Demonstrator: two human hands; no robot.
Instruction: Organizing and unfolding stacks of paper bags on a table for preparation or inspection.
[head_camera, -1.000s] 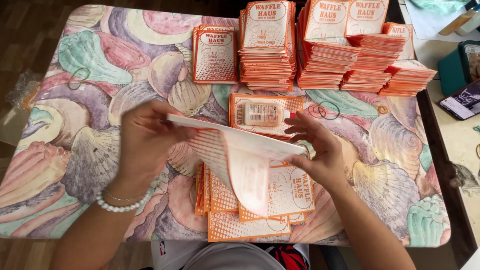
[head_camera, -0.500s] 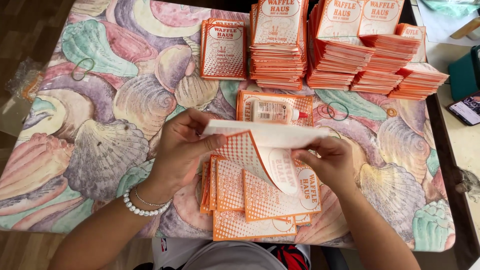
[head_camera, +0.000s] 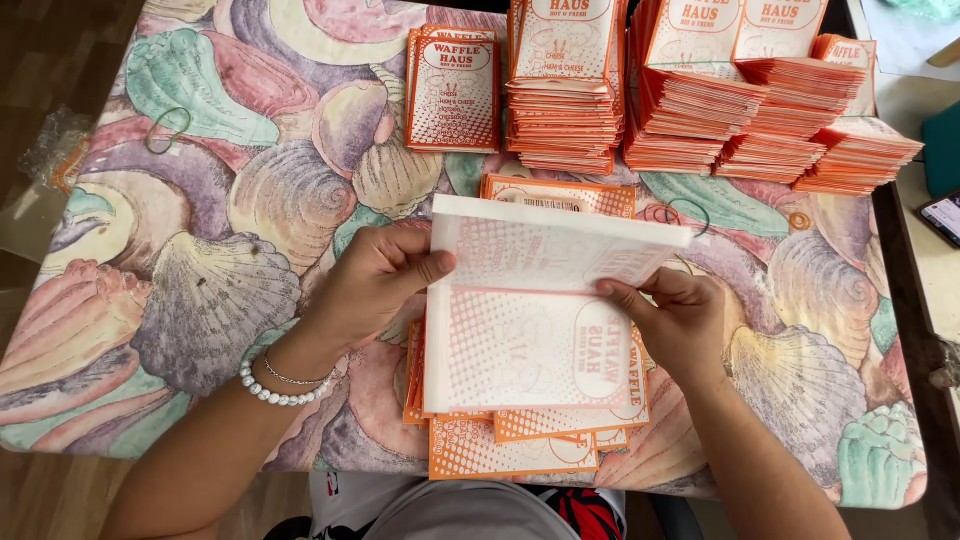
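My left hand (head_camera: 375, 278) and my right hand (head_camera: 675, 315) hold a thin white and orange paper bag (head_camera: 530, 300) by its two sides. The bag is bent across its middle, the upper half lifted toward the far side, its printed face showing through from behind. It hovers over a loose pile of flat orange paper bags (head_camera: 515, 435) at the near table edge. A pearl bracelet (head_camera: 270, 385) circles my left wrist.
The table (head_camera: 200, 270) has a pastel seashell cloth. Tall stacks of folded orange bags (head_camera: 565, 110) (head_camera: 790, 120) line the far side, with a short stack (head_camera: 453, 90) left of them. Another bag (head_camera: 555, 197) lies behind my hands. Rubber bands (head_camera: 167, 130) (head_camera: 688, 212) lie about. A phone (head_camera: 940, 215) rests at right.
I have brought the bag from the air down over the near pile and folded its upper half over. Both hands moved closer to the bag's side edges.
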